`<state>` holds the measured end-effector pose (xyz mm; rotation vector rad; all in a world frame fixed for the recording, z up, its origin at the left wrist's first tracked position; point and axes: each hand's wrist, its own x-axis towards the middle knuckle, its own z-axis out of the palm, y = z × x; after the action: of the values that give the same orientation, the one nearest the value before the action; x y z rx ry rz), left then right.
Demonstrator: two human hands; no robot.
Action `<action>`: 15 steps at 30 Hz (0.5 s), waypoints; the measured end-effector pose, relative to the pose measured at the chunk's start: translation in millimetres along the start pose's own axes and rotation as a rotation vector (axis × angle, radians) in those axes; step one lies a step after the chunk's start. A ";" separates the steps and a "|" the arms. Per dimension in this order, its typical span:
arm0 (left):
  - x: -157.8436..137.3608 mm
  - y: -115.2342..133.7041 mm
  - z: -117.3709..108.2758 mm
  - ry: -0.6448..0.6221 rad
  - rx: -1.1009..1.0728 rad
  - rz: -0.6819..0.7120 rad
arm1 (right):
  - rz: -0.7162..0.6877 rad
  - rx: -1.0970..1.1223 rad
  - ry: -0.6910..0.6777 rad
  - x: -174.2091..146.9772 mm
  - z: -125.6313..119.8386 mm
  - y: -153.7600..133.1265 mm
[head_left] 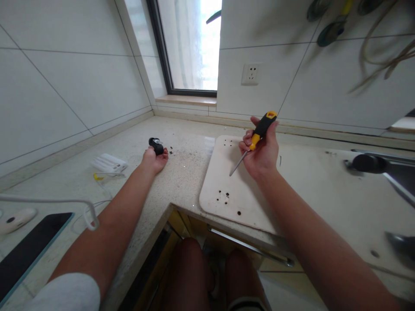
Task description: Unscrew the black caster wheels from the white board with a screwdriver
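- While the right hand [261, 153] is closed around a screwdriver [254, 140], the left hand [154, 160] rests palm-up way over on the other side of the bench [181, 177], fingers loosely curled at a small black gadget [156, 146] sitting at its fingertips.
- Screwdriver: black-and-yellow handle up by the thumb, metal shaft running down and to the left, tip hanging just over the white board [246, 190]. So its long axis slants from upper right to lower left, roughly pointing toward the left hand's side.
- The gadget lies well to the left of that tip, with bare bench between. The left hand is clearly the nearer one, touching it or just about; can't tell if it's really gripped.
- Little dark specks, maybe screws, are scattered on the board near its lower corner and up near its top edge, plus a few on the bench right beside the gadget.
- Surface is a speckled stone bench wrapping around a corner; the board lies flat on it, one edge near the bench's front lip.
- Other stuff: a white power strip [109, 163] left of the gadget, a white cable [65, 203], a dark tablet [29, 246].
- Room is white tiled walls, a window [191, 43] and a wall socket [250, 74].
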<state>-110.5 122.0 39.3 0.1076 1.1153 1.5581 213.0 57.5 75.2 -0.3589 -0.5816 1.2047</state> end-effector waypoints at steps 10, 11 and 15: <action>-6.2 27.7 -1.5 0.029 0.391 0.225 | 0.003 0.036 0.011 5.4 -6.1 -0.6; -8.3 33.2 -4.6 0.032 0.454 0.256 | 0.010 0.059 0.033 6.1 -6.6 -1.4; -11.6 56.2 -21.2 0.050 0.679 0.361 | 0.030 0.114 0.075 8.5 -8.1 -4.2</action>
<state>-159.9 106.6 72.0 0.7631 1.6976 1.4261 223.1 64.5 73.0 -0.3156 -0.4418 1.2426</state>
